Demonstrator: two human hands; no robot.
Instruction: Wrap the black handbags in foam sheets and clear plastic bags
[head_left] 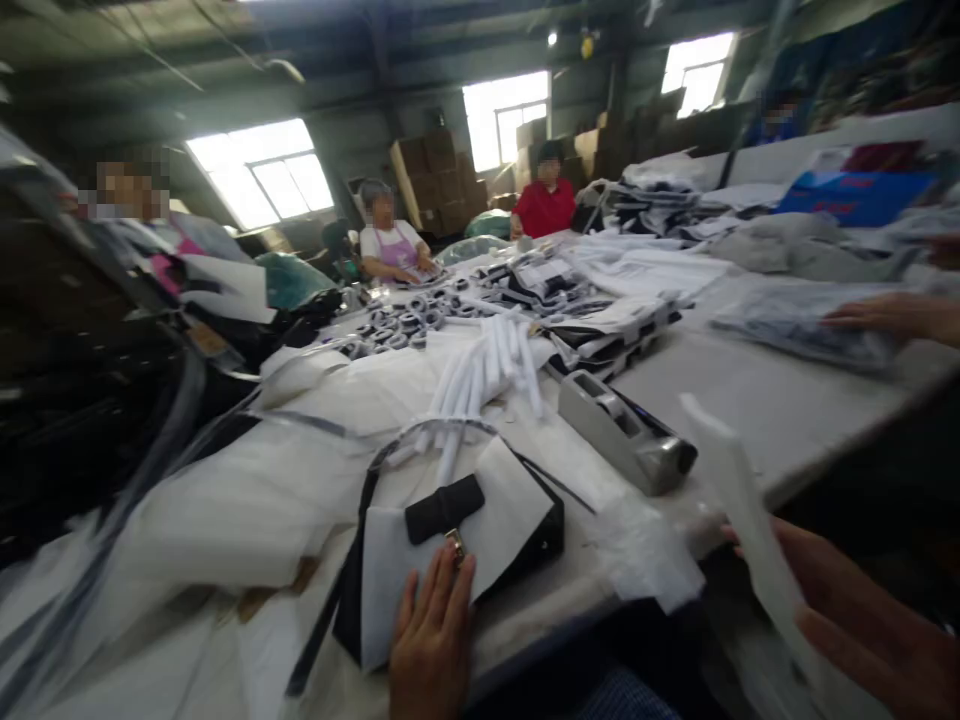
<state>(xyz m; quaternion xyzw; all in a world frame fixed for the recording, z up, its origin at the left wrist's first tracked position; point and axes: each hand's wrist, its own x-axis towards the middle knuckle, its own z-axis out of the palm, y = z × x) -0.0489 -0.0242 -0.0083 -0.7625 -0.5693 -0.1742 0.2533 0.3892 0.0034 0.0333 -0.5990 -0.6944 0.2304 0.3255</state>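
Note:
A black handbag lies on the table in front of me, its front covered by white protective sheeting. It has a dark closure tab with a metal clasp and a black strap looping behind. My left hand rests flat on the bag's lower front, fingers stretched out and fingertips at the clasp. At the lower right, my right hand grips a folded white sheet between thumb and fingers, off the table edge; whether it is paper or plastic I cannot tell.
A tape dispenser stands right of the bag, beside crumpled clear plastic. White rolled tubes, dark rings and stacked sheets cover the table. Another person's hand touches a plastic-wrapped bundle. Several people work around the table.

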